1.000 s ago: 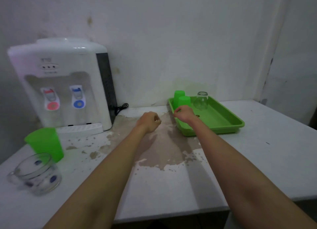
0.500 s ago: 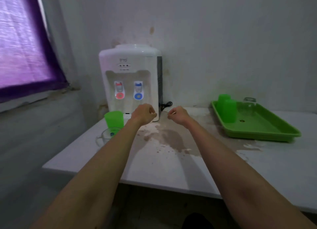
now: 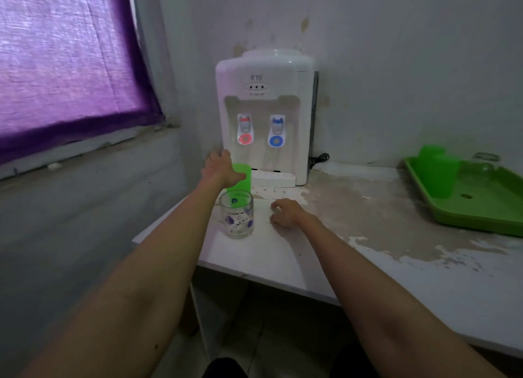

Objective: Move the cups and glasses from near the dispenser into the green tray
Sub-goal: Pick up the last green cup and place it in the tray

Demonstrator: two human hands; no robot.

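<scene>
Now the left hand (image 3: pixel 222 168) reaches to the green plastic cup (image 3: pixel 241 181) standing just in front of the white water dispenser (image 3: pixel 266 114), near the worktop's (image 3: pixel 325 253) left corner. Its grip is spread wide, thumb against the cup's near side and fingers over the far left; whether it has closed on the cup cannot be told. Just in front of that cup, nearer the camera, stands a clear glass mug (image 3: pixel 237 215) with blue printed marks, upright, with its handle turned towards the left. The right hand (image 3: pixel 285 212) rests on the worktop just to the right of the mug, apart from it, with its grip loosely curled and holding nothing. Well to the right, by the wall, lies the green tray (image 3: pixel 478 216). In its far left corner two green cups (image 3: pixel 437 173) stand upside down, touching each other, and a clear glass (image 3: pixel 485 162) sits behind them to the right, its outline faint. A purple curtain (image 3: pixel 70 57) covers the window on the left. The worktop's surface is worn and stained between the dispenser and the tray.
</scene>
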